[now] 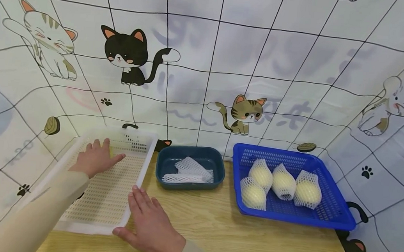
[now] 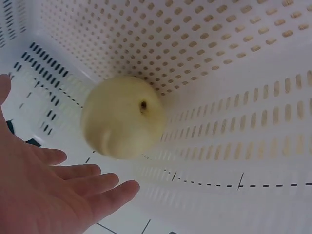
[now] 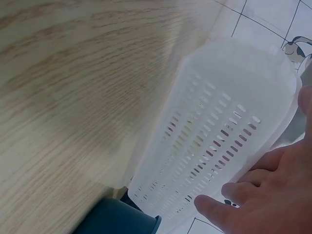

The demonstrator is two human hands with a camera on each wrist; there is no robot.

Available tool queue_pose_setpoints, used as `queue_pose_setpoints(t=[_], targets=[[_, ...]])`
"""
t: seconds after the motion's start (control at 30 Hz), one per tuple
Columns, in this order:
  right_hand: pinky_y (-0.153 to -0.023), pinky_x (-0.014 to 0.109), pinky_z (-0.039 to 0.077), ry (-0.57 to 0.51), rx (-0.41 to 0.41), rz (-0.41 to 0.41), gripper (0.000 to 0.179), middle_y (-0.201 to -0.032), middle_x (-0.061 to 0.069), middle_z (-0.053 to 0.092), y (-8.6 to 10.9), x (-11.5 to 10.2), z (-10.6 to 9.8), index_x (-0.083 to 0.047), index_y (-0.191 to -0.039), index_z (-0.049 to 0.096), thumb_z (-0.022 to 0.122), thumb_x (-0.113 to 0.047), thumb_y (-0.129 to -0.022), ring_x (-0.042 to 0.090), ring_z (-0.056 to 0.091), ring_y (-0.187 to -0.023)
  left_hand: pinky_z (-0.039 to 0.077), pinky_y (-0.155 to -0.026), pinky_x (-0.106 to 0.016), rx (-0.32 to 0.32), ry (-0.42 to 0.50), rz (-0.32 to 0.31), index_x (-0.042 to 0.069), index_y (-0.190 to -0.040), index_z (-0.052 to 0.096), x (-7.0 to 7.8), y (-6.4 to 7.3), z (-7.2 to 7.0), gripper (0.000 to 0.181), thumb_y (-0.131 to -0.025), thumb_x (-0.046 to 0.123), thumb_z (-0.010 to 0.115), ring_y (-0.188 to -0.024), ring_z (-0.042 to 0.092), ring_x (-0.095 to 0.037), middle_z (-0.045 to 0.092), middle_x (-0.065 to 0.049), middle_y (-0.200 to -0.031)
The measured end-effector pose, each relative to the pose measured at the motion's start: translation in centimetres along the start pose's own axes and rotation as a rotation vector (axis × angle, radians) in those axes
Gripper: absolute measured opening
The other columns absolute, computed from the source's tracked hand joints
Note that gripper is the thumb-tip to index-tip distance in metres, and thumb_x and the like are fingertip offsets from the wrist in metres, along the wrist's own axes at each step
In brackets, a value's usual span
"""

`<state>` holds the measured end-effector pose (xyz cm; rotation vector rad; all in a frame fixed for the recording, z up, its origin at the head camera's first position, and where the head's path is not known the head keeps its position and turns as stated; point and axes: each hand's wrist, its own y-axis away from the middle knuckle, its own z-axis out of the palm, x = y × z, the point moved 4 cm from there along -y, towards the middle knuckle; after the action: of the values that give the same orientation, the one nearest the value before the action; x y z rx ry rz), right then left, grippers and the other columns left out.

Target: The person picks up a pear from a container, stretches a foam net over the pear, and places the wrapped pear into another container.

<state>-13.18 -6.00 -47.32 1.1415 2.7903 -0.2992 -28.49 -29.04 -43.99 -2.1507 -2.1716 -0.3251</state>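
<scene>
Inside the white basket (image 1: 102, 189) at the left lies one pale yellow, round fruit (image 2: 124, 117), likely a pear, against the perforated wall and bottom. My left hand (image 1: 95, 157) reaches over it with fingers spread; from the head only a sliver of the fruit shows past the fingers. A gap between the left hand (image 2: 53, 190) and the fruit appears in the left wrist view. My right hand (image 1: 153, 224) is at the basket's right side, its fingers extended along the rim. In the right wrist view, the right hand (image 3: 268, 190) is beside the basket's outer wall (image 3: 209, 131).
A dark teal tub (image 1: 189, 185) holding white foam net sleeves (image 1: 192, 170) stands in the middle. At the right, a blue basket (image 1: 294, 218) contains several pale fruits (image 1: 284, 184) in foam nets. Cat-patterned sheeting (image 1: 191, 74) encloses the wooden table (image 1: 209, 224).
</scene>
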Motion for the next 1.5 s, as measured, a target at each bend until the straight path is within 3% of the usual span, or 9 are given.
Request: queue_pose_setpoints(t=[0.37,0.53,0.7,0.83,1.1,1.3,1.5], targets=[[-0.120,0.038,0.034,-0.003,-0.038,0.012,0.089,-0.173,0.005,0.011,-0.2,-0.2,0.0,-0.009,-0.164,0.026,0.018,-0.072,-0.102,0.015,0.010,-0.158,0.037,-0.096,-0.080,-0.019,0.013,-0.083,-0.020,-0.151,0.020,-0.6,-1.9,1.4,0.098,-0.098,0.051,0.061,-0.128,0.029,-0.073,0.022,-0.055,-0.143],[-0.120,0.037,0.032,-0.007,-0.059,0.014,0.089,-0.173,0.004,0.009,-0.2,-0.3,0.1,-0.010,-0.165,0.023,0.015,-0.073,-0.102,0.014,0.009,-0.158,0.040,-0.094,-0.078,-0.001,0.020,-0.111,-0.019,-0.150,0.024,-1.0,-2.3,1.7,0.095,-0.096,0.046,0.065,-0.125,0.035,-0.072,0.030,-0.055,-0.137],[-0.121,0.038,0.032,-0.010,-0.072,0.014,0.089,-0.173,0.004,0.007,-0.3,-0.3,0.1,-0.011,-0.165,0.021,0.014,-0.073,-0.102,0.014,0.008,-0.158,0.046,-0.089,-0.074,-0.006,0.007,-0.105,-0.020,-0.145,0.032,-1.4,-2.3,1.9,0.087,-0.096,0.044,0.066,-0.117,0.045,-0.067,0.042,-0.050,-0.126],[-0.120,0.038,0.033,-0.001,-0.056,0.011,0.089,-0.173,0.005,0.008,-0.3,-0.4,0.2,-0.010,-0.165,0.022,0.014,-0.072,-0.102,0.015,0.008,-0.158,0.046,-0.090,-0.073,-0.011,0.033,-0.082,-0.019,-0.143,0.034,-1.6,-2.4,2.2,0.082,-0.095,0.038,0.069,-0.119,0.044,-0.065,0.042,-0.048,-0.128],[-0.119,0.037,0.034,0.022,-0.038,0.011,0.089,-0.173,0.005,0.010,-0.2,-0.3,-0.1,-0.009,-0.164,0.024,0.013,-0.072,-0.102,0.015,0.010,-0.158,0.051,-0.085,-0.064,-0.189,0.163,-0.122,-0.017,-0.147,0.029,-2.0,-2.4,3.0,0.085,-0.091,0.026,0.075,-0.098,0.056,-0.049,0.046,-0.039,-0.118],[-0.119,0.038,0.034,0.001,-0.044,0.020,0.089,-0.173,0.005,0.008,-0.1,-0.3,-0.1,-0.010,-0.165,0.022,0.014,-0.072,-0.102,0.016,0.011,-0.158,0.052,-0.079,-0.057,-0.150,0.149,-0.085,-0.018,-0.142,0.035,-1.9,-2.5,3.4,0.088,-0.083,0.024,0.085,-0.093,0.057,-0.045,0.049,-0.038,-0.111],[-0.120,0.038,0.033,-0.014,-0.058,0.021,0.089,-0.173,0.004,0.007,-0.2,-0.3,0.0,-0.010,-0.165,0.022,0.015,-0.073,-0.102,0.015,0.009,-0.158,0.051,-0.066,-0.048,-0.109,0.108,-0.049,-0.017,-0.131,0.042,-2.4,-2.2,3.8,0.074,-0.081,0.019,0.082,-0.079,0.057,-0.040,0.051,-0.030,-0.096]])
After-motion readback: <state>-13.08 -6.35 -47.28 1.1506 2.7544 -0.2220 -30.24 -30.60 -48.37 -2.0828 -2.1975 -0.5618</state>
